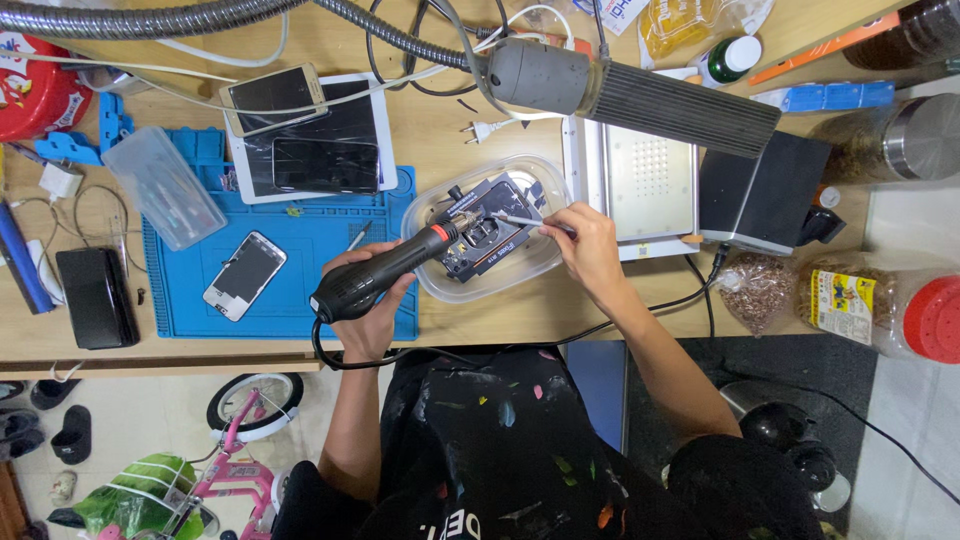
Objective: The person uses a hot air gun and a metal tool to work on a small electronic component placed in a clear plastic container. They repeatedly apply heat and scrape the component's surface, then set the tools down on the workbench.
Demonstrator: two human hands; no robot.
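Left hand (365, 305) gripping black hot-air gun (385, 270), nozzle aimed at board holder (490, 235) inside clear tray (425, 275) on desk (480, 315). Right hand (590, 245) pinching tweezers (525, 220), tips down on holder. Phone (245, 275) lying on blue mat (185, 305).

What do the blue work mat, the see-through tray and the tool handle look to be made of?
Blue mat: likely silicone or rubber, matte with moulded compartments. Tray: clear, glossy plastic, since the desk shows through its rim. Handle in the left hand: black matte plastic or rubber, with a metal tip.
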